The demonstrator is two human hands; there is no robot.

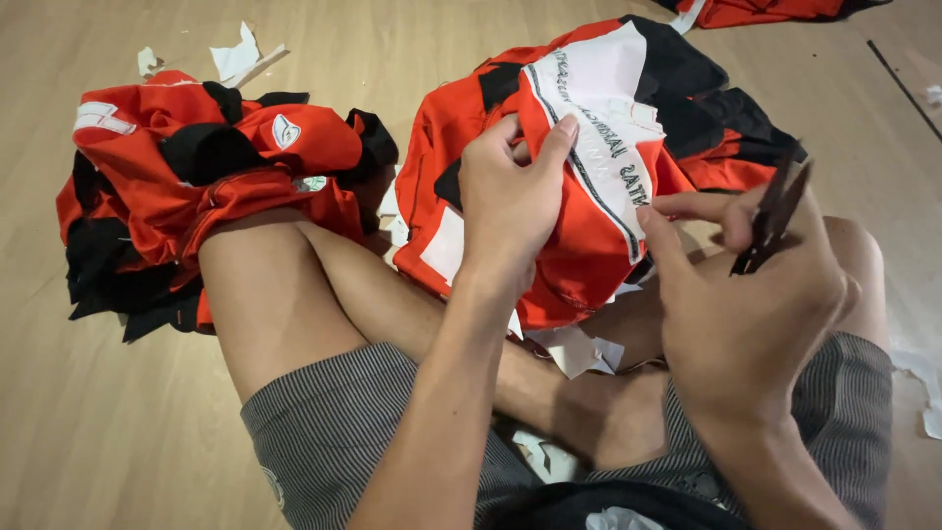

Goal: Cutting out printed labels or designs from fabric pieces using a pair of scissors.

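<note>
Red-and-black fabric fills our lap: our left hand pinches the garment at its white panel, over our crossed legs, while our right hand grips small dark scissors just beside it.

We see bare forearms, no sleeves, no watch or rings on the left hand or the right hand. Shorts: grey with fine dark pinstripes, ending above bare knees, small pale round mark on the hem at lower left of frame. Legs bare.
</note>
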